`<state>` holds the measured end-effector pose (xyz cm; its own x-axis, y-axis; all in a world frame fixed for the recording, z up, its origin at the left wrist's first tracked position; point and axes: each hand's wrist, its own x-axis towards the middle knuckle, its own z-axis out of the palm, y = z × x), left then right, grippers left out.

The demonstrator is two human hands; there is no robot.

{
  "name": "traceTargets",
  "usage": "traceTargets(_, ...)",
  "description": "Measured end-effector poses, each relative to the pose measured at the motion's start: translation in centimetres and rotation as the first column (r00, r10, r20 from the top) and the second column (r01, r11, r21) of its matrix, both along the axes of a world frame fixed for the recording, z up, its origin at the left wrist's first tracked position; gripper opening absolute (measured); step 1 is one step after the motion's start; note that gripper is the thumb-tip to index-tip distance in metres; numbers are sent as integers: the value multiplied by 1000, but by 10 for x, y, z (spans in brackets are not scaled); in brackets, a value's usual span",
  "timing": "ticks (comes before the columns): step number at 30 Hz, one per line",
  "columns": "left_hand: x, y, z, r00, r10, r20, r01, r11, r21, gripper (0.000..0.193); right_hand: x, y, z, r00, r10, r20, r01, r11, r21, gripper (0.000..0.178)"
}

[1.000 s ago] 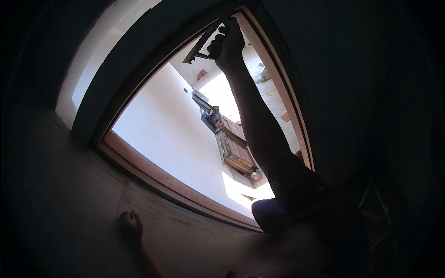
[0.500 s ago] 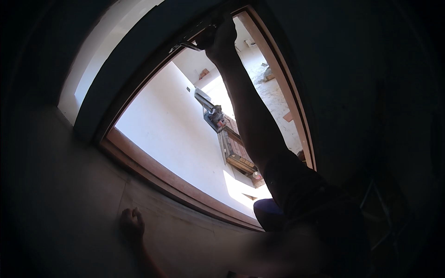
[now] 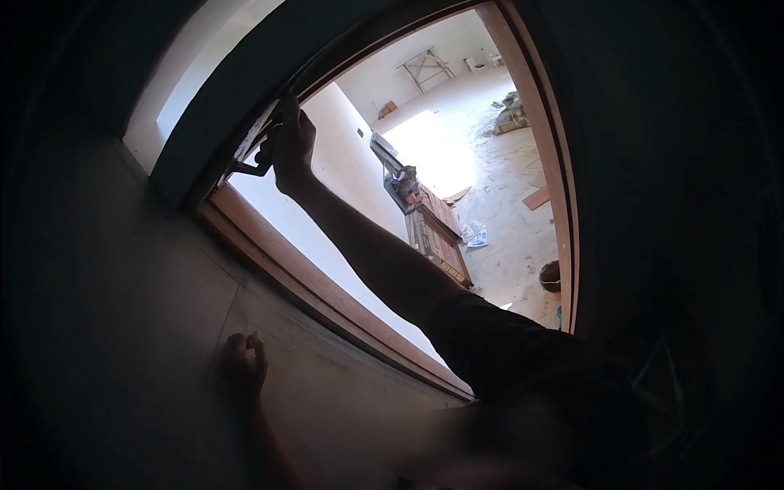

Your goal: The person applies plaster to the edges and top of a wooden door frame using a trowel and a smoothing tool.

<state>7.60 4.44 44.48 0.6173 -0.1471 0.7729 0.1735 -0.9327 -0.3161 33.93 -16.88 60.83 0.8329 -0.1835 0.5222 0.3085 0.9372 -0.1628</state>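
My right arm reaches up across the opening of a reddish-brown wooden frame point(image 3: 278, 260). At the frame's upper left side my right hand point(image 3: 292, 149) is closed round the handle of a trowel point(image 3: 247, 167). Its blade appears edge-on and lies along the dark wall strip beside the frame; shadow hides whether it touches. Lower left, my left hand point(image 3: 245, 361) is held with curled fingers in front of the dim, pale wall point(image 3: 147, 327). What those fingers hold, if anything, cannot be made out.
Through the opening, a wooden pallet-like stack point(image 3: 437, 241) stands by a white wall. Beyond lie a heap of sacks point(image 3: 511, 116), a trestle point(image 3: 425, 69) and a reddish board point(image 3: 536, 198) on the dusty floor. A dark bucket point(image 3: 550, 276) stands near the frame's right side.
My right hand has moved with the trowel down and to the left along the frame's upper left side. My left hand stays curled. The view has shifted slightly, showing more floor.
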Motion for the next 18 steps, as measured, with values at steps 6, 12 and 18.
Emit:
traceTargets(6, 2, 23, -9, 998, -52, 31, 52, 999, 12, 19, -32, 26, -31, 997, 78, -12, -78, 997, 28, 47)
traceTargets(12, 5, 22, -10, 995, -93, 28, 93, 996, -2, 23, -2, -52, -11, 995, -70, -66, 82, 978, 194, 45)
traceTargets(18, 6, 23, -11, 997, -66, 30, 66, 998, 15, 22, 7, -58, -4, 1000, -18, -19, 21, 984, 179, 49)
